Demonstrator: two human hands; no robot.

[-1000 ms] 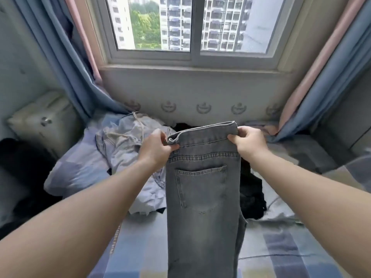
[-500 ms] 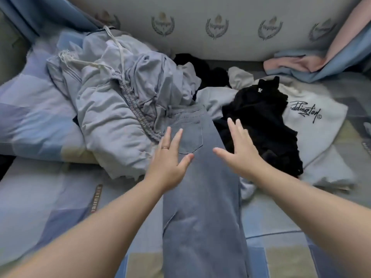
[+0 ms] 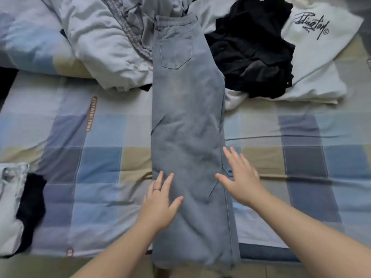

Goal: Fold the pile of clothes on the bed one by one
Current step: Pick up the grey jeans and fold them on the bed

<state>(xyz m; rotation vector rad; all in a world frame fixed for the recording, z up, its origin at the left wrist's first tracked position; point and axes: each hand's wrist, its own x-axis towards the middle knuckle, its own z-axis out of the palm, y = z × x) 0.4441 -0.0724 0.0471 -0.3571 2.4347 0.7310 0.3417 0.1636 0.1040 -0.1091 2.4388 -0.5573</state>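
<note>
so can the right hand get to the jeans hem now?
Probably yes. The right hand lies open at the edge of the jeans; the hem sits nearer the person, with nothing lying over it.

Bare bed (image 3: 100,157) open on both sides of the jeans (image 3: 186,117), which run down the middle from far edge to near edge; far edge crowded by crumpled pale garments (image 3: 96,43), black garment (image 3: 251,53), white sweatshirt (image 3: 321,57); folded stack (image 3: 10,217) fills the near-left corner.
</note>
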